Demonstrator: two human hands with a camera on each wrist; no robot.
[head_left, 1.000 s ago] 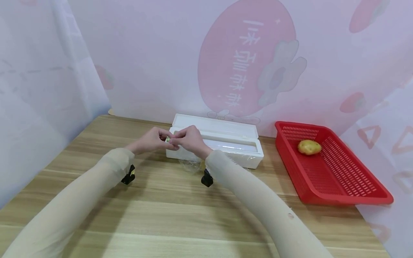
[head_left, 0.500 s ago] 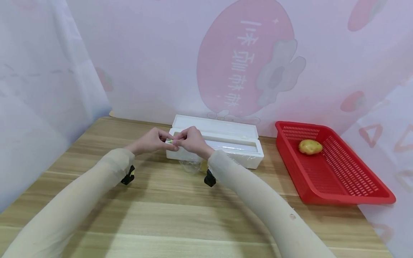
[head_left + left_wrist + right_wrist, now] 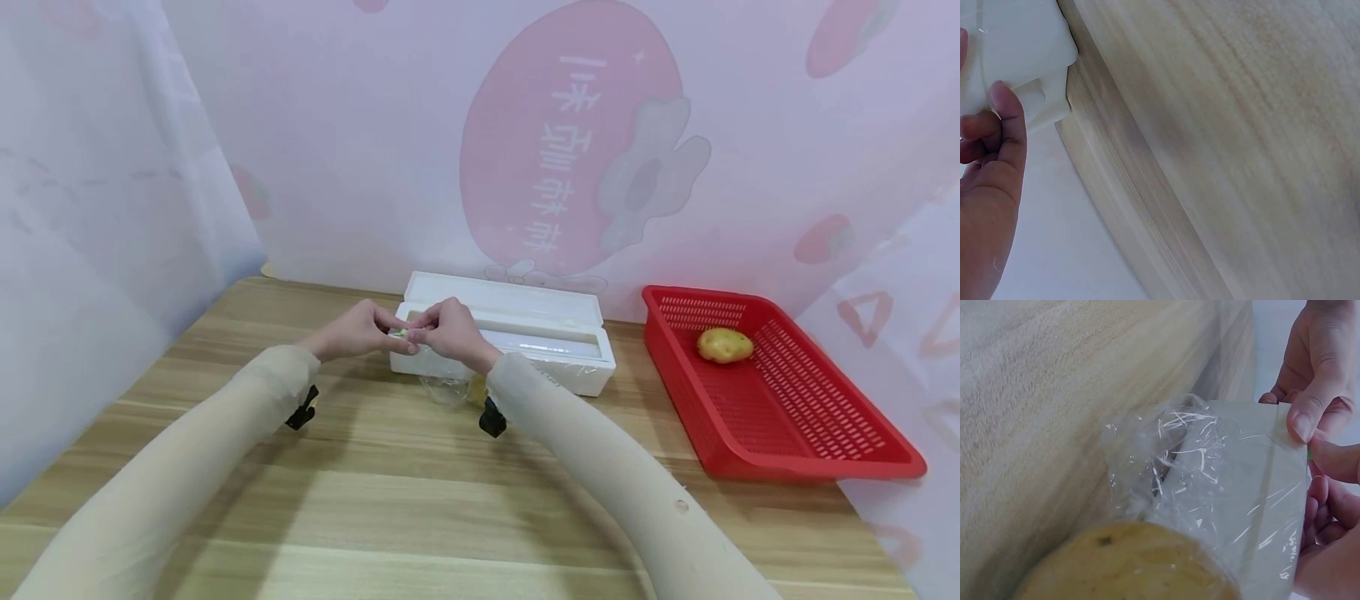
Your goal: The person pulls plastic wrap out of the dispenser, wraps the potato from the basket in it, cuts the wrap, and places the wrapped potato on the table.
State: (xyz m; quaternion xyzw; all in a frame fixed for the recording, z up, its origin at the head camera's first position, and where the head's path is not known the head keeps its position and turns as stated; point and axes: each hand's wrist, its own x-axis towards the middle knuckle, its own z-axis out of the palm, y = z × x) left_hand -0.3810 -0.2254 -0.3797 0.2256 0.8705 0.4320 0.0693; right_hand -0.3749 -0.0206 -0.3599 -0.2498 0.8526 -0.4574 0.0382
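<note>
A long white cling film box lies near the table's back edge, its lid raised and a roll of cling film inside. My left hand grips the box's left end, thumb on the front in the right wrist view. Against it, my right hand pinches a small green piece, probably a slide cutter, at the box's front edge; fingers largely hide it. Crumpled clear film hangs over the box front, reaching a potato beneath my right wrist.
At the right stands a red perforated basket holding another potato. A printed pale curtain hangs right behind the wooden table.
My right hand and the green piece have shifted slightly right along the box's front edge. My left hand keeps its place at the box end; the whole view has moved a little.
</note>
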